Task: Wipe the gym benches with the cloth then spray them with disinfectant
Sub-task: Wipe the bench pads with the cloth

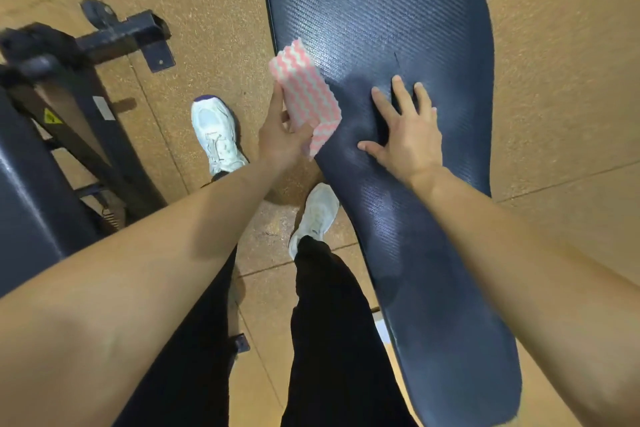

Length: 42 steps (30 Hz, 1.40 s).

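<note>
- Cloth (304, 94): folded, gripped in left hand (278, 139) at bench pad (398, 28) left edge.
- Right hand (405, 125): open, flat on pad, holding nothing.
- Risk: cloth overhangs edge; strokes may miss pad centre.

Yellow warning triangle sticker (52, 117) on black frame (86, 135); unreadable.

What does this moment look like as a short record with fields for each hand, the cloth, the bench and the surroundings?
left hand: left hand grips the folded pink-and-white zigzag cloth
right hand: right hand flat, fingers spread, on the dark blue textured padded bench
cloth: at the bench's left edge
bench: darker patches near the hands, possibly damp
surroundings: black metal bench frame at left, tan speckled floor
spray bottle: not in view
</note>
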Available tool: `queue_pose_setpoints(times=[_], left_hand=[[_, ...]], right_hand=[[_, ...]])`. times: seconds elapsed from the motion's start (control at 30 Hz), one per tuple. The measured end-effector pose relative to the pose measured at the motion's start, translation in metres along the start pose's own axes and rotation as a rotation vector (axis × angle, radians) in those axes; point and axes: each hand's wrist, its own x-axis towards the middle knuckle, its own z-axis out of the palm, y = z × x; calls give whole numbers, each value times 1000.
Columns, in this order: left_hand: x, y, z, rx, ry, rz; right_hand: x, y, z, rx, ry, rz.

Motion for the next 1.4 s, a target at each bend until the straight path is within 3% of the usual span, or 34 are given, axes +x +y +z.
queue_pose_setpoints(times=[0.27,0.37,0.47,0.63,0.8,0.87,0.97,1.4], left_hand=[[-49,-26,42,-115,37,-44],[-54,-33,49,-77,38,-41],[-52,-37,52,-12,56,-36],[-63,-38,61,35,77,-29],[-97,-61,84,26,5,-75],[-118,-72,98,26,-37,-68],[-147,-97,119,32,-100,-65],[-215,-140,166,-24,-111,-37]], right_hand=[[-1,3,1,-24,46,-38],[-18,11,5,67,192,-12],[-49,31,19,155,288,134],[-102,70,43,173,129,333],[-163,87,67,211,154,452],[-192,93,83,244,87,505],[-227,101,112,253,-94,467],[-236,116,135,217,-42,318]])
